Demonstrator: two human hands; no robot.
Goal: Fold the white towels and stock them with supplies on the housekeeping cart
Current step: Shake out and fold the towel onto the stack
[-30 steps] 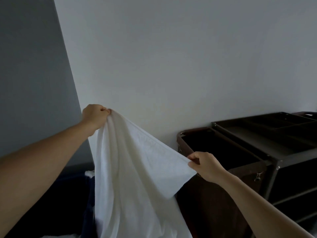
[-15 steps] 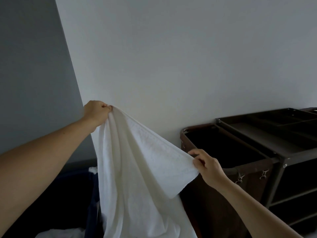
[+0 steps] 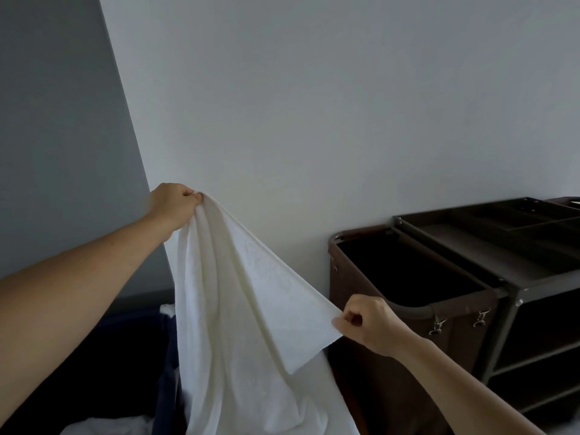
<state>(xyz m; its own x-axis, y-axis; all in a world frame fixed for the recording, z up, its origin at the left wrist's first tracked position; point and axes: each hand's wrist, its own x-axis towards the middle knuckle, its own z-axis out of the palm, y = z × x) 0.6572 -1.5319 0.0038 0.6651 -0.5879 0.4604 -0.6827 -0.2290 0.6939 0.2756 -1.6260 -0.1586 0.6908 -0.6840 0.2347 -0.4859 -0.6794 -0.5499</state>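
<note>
Left hand (image 3: pixel 174 205) raised, grip clamped on a bunched corner of the white towel (image 3: pixel 238 309); right hand (image 3: pixel 368 323) lower, grip pinched shut on the towel's top edge, a short way in from the free corner that droops just below that grip. Towel hangs in the air between the 2 grips, top edge sloping down from left grip to right, the body falling in loose vertical folds out of the bottom of the view; lower hem not visible. Step in hand, as judged: spreading the towel before the 1st fold. To do it well: slide the right grip outward to the true corner, level the 2 grips, pull the edge taut so the folds drop out, then bring corner to corner. Surroundings: plain wall (image 3: pixel 345 105) directly beyond both grips. Housekeeping cart (image 3: pixel 533 277) stands right of the right grip, its brown linen bag (image 3: pixel 408 340) nearest that hand, top tray beyond. Dark bin (image 3: pixel 125 356) below the left arm with more white linen (image 3: pixel 103 426) inside. Obstacle risk: the hanging tail may snag on the bin rim or bag frame.
</note>
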